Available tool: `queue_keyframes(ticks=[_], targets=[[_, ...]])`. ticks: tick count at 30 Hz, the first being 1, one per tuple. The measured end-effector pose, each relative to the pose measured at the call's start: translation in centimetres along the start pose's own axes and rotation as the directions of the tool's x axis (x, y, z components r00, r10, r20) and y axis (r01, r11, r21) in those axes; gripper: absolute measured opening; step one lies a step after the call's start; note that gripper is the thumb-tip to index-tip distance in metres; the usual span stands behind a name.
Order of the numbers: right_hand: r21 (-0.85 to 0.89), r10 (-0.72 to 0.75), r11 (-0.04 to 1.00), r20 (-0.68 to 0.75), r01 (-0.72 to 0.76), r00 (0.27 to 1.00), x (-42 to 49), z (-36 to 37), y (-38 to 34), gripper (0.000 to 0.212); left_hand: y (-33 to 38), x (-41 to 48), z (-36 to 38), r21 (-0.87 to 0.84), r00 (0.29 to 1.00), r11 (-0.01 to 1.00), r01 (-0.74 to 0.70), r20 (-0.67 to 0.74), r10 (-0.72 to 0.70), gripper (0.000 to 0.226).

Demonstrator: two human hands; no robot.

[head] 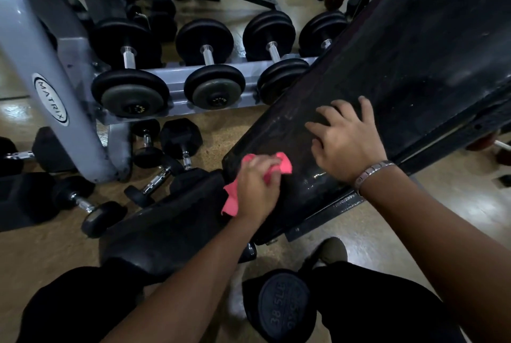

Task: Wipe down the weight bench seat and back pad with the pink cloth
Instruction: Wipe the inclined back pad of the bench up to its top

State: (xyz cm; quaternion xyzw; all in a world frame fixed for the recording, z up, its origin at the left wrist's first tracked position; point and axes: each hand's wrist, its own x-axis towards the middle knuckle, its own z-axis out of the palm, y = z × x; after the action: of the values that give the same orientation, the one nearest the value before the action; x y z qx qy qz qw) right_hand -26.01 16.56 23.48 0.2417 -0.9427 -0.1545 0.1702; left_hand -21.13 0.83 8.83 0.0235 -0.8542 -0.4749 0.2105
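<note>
At the lower end of the back pad (387, 71) we have the pink cloth (233, 193) bunched in our left hand (255, 186), pressed against the pad's bottom edge just above the gap where the seat (166, 232) begins. Our left grip is closed around the cloth — fingers curled over it, with pink folds sticking out above the knuckles and hanging below the palm. Our right hand (345, 138) lies flat on the pad a little higher up, fingers spread and holding nothing, and looks to be steadying the bench while the other hand wipes.

How much is done is hard to judge. A wet-looking sheen shows near the pad's lower edge by our right wrist, which suggests this patch has had a pass, but the long upper stretch of the pad rising to the right shows only dull marks and we cannot tell whether it has been wiped. The seat below our left forearm looks matte and dark — no clear sign either way. We would guess the job is somewhere in its middle, with the seat and perhaps the upper pad left to do.

Both forearms reach forward from below, the left one crossing over the seat, the right one angled in from the right with a metal bracelet (370, 174) at the wrist. Dumbbells (154, 182) lie on the floor (55, 259) beside the rack (52, 71), well clear of the cloth.
</note>
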Motion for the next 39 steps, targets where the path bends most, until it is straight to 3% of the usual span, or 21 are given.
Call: queue_keyframes(ticks=[2, 7, 11, 17, 21, 25, 30, 35, 37, 39], targets=[[-0.001, 0.02, 1.0, -0.005, -0.02, 1.0, -0.4, 0.0, 0.3, 0.03, -0.4, -2.8, -0.5, -0.043, 0.993, 0.994, -0.103, 0.059, 0.105, 0.02], [-0.033, -0.009, 0.999, 0.019, 0.01, 1.0, -1.1, 0.3, 0.5, 0.033, -0.9, 1.2, -0.3, 0.01, 0.995, 0.997, 0.079, -0.057, -0.078, 0.016], [-0.034, 0.004, 0.999, 0.023, -0.003, 1.0, -0.9, 0.4, 0.3, 0.035, 0.9, -2.9, 0.5, -0.037, 0.993, 0.994, -0.104, 0.044, 0.106, 0.018], [-0.058, -0.016, 0.998, 0.083, 0.021, 0.996, -1.0, -0.1, 0.4, 0.037, -1.4, -3.1, -0.8, -0.016, 0.996, 0.996, 0.091, 0.022, -0.091, 0.018], [-0.066, -0.025, 0.997, 0.115, 0.033, 0.993, -0.7, -0.6, 0.6, 0.035, 2.6, -4.0, 0.4, -0.012, 0.991, 0.993, -0.12, 0.066, 0.121, 0.02], [-0.08, -0.025, 0.996, 0.163, 0.038, 0.986, -0.5, -1.1, 0.9, 0.032, -0.8, -7.4, -0.9, 0.061, 0.967, 0.97, -0.236, 0.114, 0.228, 0.024], [-0.119, 0.026, 0.993, 0.109, -0.013, 0.994, -1.4, -1.2, 0.7, 0.029, 2.4, -5.1, -0.1, 0.001, 0.998, 1.0, 0.02, 0.051, -0.02, 0.022], [-0.098, 0.033, 0.995, 0.082, -0.025, 0.996, -2.3, -1.6, 0.9, 0.033, 0.7, -8.3, -0.3, 0.088, 0.972, 0.978, -0.188, 0.163, 0.172, 0.024], [-0.097, 0.034, 0.995, 0.084, -0.026, 0.996, -2.6, -1.7, 1.2, 0.036, -0.9, -8.4, -1.1, 0.1, 0.977, 0.984, -0.15, 0.17, 0.132, 0.024], [-0.104, 0.037, 0.994, 0.087, -0.027, 0.996, -2.8, -1.6, 1.2, 0.038, 0.0, -7.2, -1.0, 0.066, 0.993, 0.998, -0.019, 0.117, 0.011, 0.023]])
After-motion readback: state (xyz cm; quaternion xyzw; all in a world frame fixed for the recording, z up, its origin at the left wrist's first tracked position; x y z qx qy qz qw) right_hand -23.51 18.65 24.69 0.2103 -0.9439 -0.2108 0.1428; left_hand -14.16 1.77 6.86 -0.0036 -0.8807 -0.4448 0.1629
